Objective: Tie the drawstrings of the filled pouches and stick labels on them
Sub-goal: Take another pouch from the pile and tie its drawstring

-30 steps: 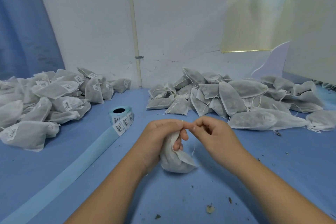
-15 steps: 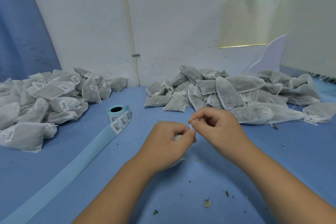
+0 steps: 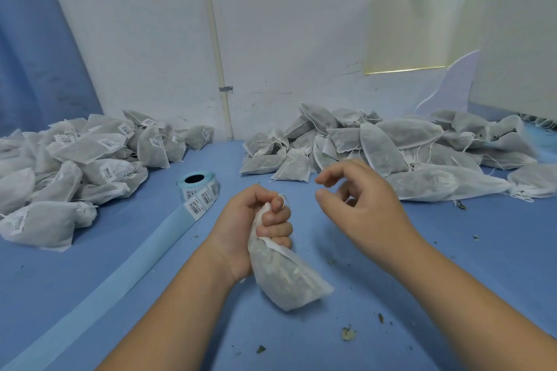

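Observation:
My left hand (image 3: pixel 254 220) grips the gathered neck of a white mesh pouch (image 3: pixel 286 277) filled with dried herb; the pouch's body hangs down onto the blue table (image 3: pixel 452 265). A bit of white drawstring loops over my left forefinger. My right hand (image 3: pixel 358 208) hovers just right of the pouch's neck, fingers loosely curled, holding nothing that I can see. A roll of barcode labels (image 3: pixel 197 187) lies left of my left hand, its blue backing strip (image 3: pixel 120 280) trailing toward me.
A heap of labelled pouches (image 3: pixel 75 166) fills the left side. A heap of unlabelled pouches (image 3: pixel 391 147) with loose strings lies at the back right. Herb crumbs (image 3: pixel 348 334) dot the table near me. A white wall stands behind.
My right hand has let go of the drawstring and drawn away to the right. My left hand has turned, so the pouch's body shows again below it.

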{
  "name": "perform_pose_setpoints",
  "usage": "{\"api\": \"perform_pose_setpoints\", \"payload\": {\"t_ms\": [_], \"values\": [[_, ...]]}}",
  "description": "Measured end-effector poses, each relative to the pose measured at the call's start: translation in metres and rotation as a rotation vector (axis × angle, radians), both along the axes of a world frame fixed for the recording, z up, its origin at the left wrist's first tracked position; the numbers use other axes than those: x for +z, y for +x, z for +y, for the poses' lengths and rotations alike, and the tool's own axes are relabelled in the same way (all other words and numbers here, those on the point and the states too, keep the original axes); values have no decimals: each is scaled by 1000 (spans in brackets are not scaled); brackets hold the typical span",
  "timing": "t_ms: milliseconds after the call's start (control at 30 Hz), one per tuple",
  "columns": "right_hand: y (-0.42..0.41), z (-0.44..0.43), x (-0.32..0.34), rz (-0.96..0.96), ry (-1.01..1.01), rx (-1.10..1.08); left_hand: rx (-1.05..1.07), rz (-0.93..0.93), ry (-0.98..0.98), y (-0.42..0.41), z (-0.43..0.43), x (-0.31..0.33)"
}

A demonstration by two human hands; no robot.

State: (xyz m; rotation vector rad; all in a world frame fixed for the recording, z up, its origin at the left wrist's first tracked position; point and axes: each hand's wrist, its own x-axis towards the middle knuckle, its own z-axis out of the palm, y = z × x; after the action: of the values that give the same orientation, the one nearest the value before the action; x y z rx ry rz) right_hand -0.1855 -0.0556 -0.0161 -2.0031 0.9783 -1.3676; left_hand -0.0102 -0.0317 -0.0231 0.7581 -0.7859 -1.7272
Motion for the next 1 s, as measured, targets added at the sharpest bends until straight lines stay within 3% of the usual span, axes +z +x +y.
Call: {"api": "perform_pose_setpoints", "payload": {"t_ms": [100,233,433,733,1000], "values": [[3,7,1,-9,172,200,-59,-15,-33,1,0,-1],[6,9,-3,53,287,219,-105,-73,-67,-2,2,0],[4,8,2,-40,311,269,-137,-175,-101,-8,6,1],[0,2,-2,75,394,302,-58,-426,-193,-10,9,1],[-2,-5,-9,29,454,404,-74,-523,-235,-7,11,4]]}}
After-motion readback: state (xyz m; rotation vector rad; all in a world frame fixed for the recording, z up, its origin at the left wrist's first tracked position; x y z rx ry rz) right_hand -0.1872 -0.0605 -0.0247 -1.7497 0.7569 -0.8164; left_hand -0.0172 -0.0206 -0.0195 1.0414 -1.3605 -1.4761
